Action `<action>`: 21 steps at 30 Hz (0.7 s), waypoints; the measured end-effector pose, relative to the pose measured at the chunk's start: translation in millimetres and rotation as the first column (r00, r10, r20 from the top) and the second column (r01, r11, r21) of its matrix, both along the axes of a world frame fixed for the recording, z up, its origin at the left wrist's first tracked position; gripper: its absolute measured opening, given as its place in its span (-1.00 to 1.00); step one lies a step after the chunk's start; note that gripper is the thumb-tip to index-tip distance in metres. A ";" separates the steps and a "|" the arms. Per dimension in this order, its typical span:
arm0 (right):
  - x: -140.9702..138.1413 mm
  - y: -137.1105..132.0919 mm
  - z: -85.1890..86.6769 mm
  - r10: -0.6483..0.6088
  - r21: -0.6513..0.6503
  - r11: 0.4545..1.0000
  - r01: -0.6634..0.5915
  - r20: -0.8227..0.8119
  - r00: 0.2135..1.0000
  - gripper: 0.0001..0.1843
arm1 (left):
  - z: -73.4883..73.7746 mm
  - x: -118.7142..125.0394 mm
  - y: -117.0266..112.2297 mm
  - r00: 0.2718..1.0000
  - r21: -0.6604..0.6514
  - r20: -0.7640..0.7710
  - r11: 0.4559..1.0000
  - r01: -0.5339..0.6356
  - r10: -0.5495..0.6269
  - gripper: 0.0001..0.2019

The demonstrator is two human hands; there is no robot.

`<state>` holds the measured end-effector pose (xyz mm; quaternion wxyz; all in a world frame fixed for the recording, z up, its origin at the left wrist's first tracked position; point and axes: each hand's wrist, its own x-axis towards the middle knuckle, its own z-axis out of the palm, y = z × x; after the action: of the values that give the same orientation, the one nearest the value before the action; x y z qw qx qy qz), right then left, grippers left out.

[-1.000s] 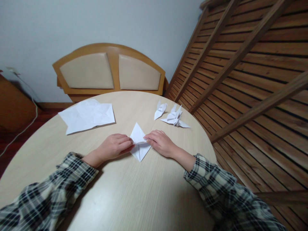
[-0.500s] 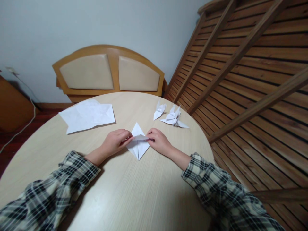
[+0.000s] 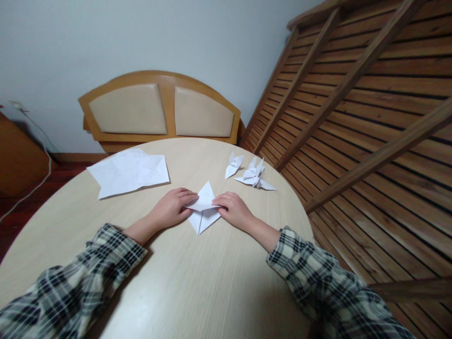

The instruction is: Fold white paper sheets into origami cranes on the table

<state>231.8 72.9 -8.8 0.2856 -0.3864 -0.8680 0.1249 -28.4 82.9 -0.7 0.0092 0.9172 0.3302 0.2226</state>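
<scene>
A white folded paper (image 3: 205, 203), roughly diamond-shaped, lies on the round table in front of me. Its upper layer is folded across the middle, and a centre crease runs down the lower half. My left hand (image 3: 174, 205) grips the paper's left corner, fingers on top and thumb near the lower edge. On the opposite side, my right hand (image 3: 232, 208) pinches the right corner, with its fingertips on the fold. Beyond my right hand are folded paper cranes (image 3: 254, 174) and a smaller white folded paper piece (image 3: 234, 165).
Flat white paper sheets (image 3: 130, 172) lie at the table's back left. Behind the round table (image 3: 169, 287) stands a wooden headboard (image 3: 169, 80) with beige panels. A slatted wooden panel (image 3: 370, 141) leans along the right. A white cable (image 3: 47, 169) hangs at the far left.
The folded paper has turned slightly, its top point shifting right and its bottom point left. The folded upper layer now lies flatter, and my left fingers have stretched further over it.
</scene>
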 end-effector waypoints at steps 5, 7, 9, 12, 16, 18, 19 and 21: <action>-1.6 -1.9 0.0 0.004 0.014 1.000 -0.003 -0.011 1.000 -0.69 | -5.9 0.8 0.8 0.999 -0.006 0.026 1.000 -0.025 0.025 -0.62; -2.6 -2.8 0.1 -0.009 0.005 1.000 0.009 -0.018 1.000 -0.67 | -6.2 1.6 0.1 0.999 -0.011 0.032 0.999 -0.037 0.037 -0.63; -3.9 -3.0 0.0 -0.033 -0.012 0.999 0.033 -0.017 0.999 -0.63 | -5.4 2.7 -1.0 0.998 -0.017 0.042 0.999 -0.045 0.045 -0.65; -5.7 -1.8 -0.6 -0.078 -0.031 0.996 0.078 -0.007 0.997 -0.59 | -2.7 4.7 -3.2 0.996 -0.022 0.066 0.998 -0.056 0.058 -0.69; -6.8 0.5 -1.5 -0.104 -0.049 0.993 0.105 0.011 0.995 -0.70 | 2.1 7.7 -5.8 0.994 -0.023 0.089 0.998 -0.062 0.064 -0.76; -6.8 1.4 -1.5 -0.104 -0.059 0.993 0.104 0.012 0.995 -0.76 | 4.1 8.8 -6.9 0.993 -0.033 0.101 0.997 -0.066 0.069 -0.77; -6.8 1.8 -1.3 -0.104 -0.064 0.992 0.105 0.009 0.994 -0.78 | 5.0 9.2 -7.4 0.992 -0.037 0.107 0.997 -0.068 0.072 -0.77; -7.0 2.5 -1.1 -0.106 -0.068 0.992 0.106 0.004 0.994 -0.82 | 6.8 9.7 -8.5 0.990 -0.041 0.115 0.997 -0.072 0.076 -0.78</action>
<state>224.9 75.4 -9.9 0.2781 -0.4414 -0.8417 0.1392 -18.6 74.3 6.1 0.0369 0.8895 0.3668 0.2701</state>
